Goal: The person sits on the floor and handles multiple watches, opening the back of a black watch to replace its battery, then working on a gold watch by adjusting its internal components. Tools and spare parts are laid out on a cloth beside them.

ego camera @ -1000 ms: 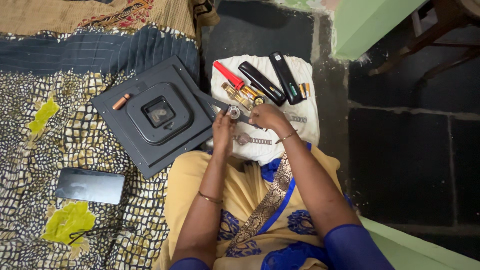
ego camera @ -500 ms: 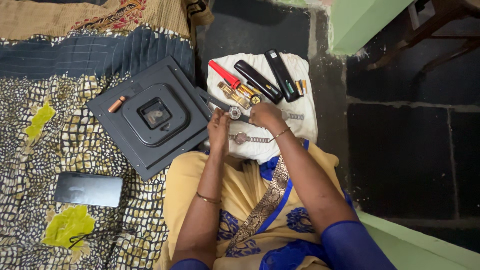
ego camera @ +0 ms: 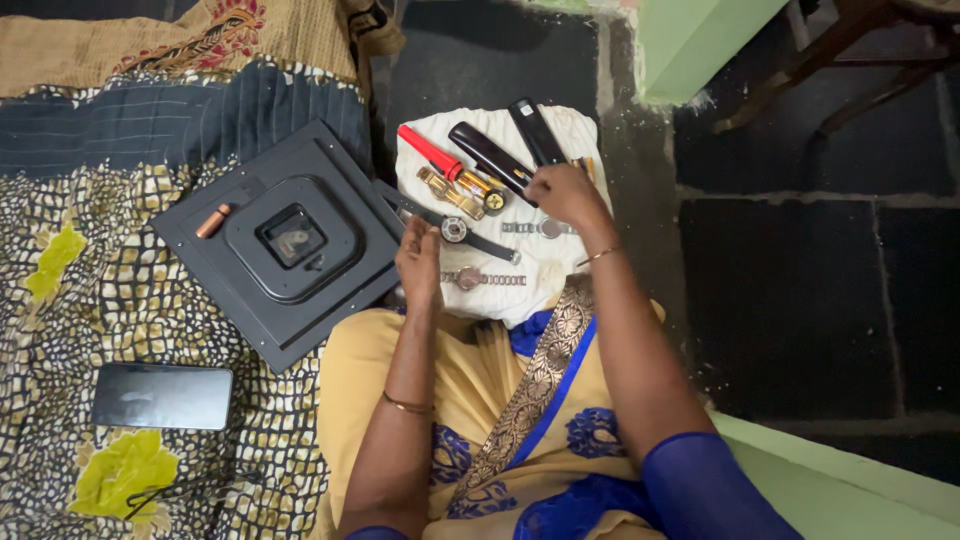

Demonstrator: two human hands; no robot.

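While the head camera looks straight down, the left hand [ego camera: 418, 262] rests at the near-left edge of a white cloth [ego camera: 560, 290], fingers bent and loosely curled against a dark-strapped wristwatch [ego camera: 455, 229] whose round face lies just past the fingertips — whether it truly grips the strap I cannot tell. The right hand [ego camera: 562, 192] hovers over the cloth's far side, curled into a loose fist near a black tool case [ego camera: 537, 131]; what it pinches, if anything, is hidden. On the cloth lie a red-handled tool [ego camera: 429, 152], a gold watch [ego camera: 452, 193], a second black case [ego camera: 488, 156] and two silver-banded watches [ego camera: 484, 278]. To the left, on a patterned quilt [ego camera: 90, 290], sits a dark square clock back [ego camera: 285, 240] with a small copper cylinder [ego camera: 212, 221] on it — nearer the person, a black phone [ego camera: 162, 396].
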